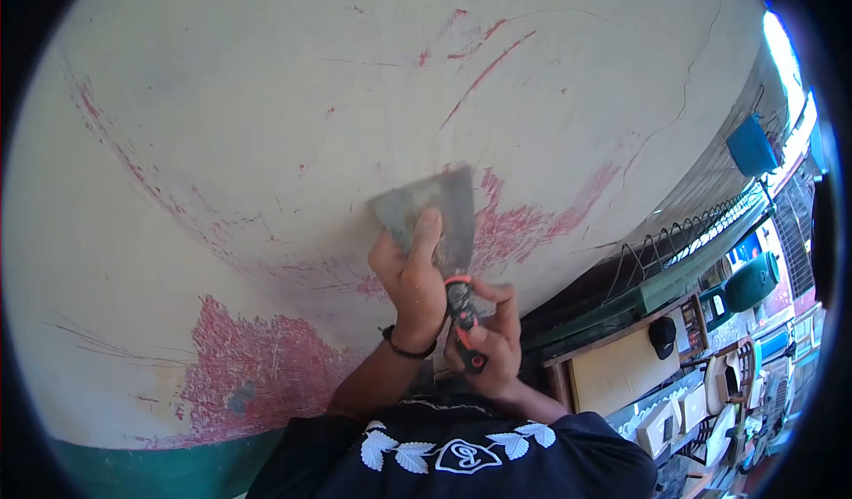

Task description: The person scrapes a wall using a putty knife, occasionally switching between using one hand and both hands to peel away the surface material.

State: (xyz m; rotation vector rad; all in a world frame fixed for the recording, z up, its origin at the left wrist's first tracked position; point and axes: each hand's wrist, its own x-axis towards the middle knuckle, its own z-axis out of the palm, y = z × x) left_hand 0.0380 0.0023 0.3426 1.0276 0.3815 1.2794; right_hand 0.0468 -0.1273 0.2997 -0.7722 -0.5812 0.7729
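Scraper (pixel 457 224) mid-frame against wall (pixel 231 82); open wall above and left, dark shirt (pixel 568 455) close below. Blade edge faces up, long axis near vertical, handle end lower, slightly right. Left hand (pixel 410 295) pressed on blade, right hand (pixel 497 344) closed round handle. Green ledge (pixel 657 292) right.

Right side of view, blurred toward the edge. Blue bucket (pixel 753 147) high up, bright light (pixel 784 55) just beside it. Looped wire (pixel 652 249) along a green ledge (pixel 667 288). Green barrel (pixel 753 282) lower down, dark container (pixel 713 306) near it. Black cap (pixel 662 337) on a tan panel (pixel 617 370) with brown edging. Pale boxes (pixel 658 427) below, near a wooden chair (pixel 745 368). Further items at far right too small to tell.
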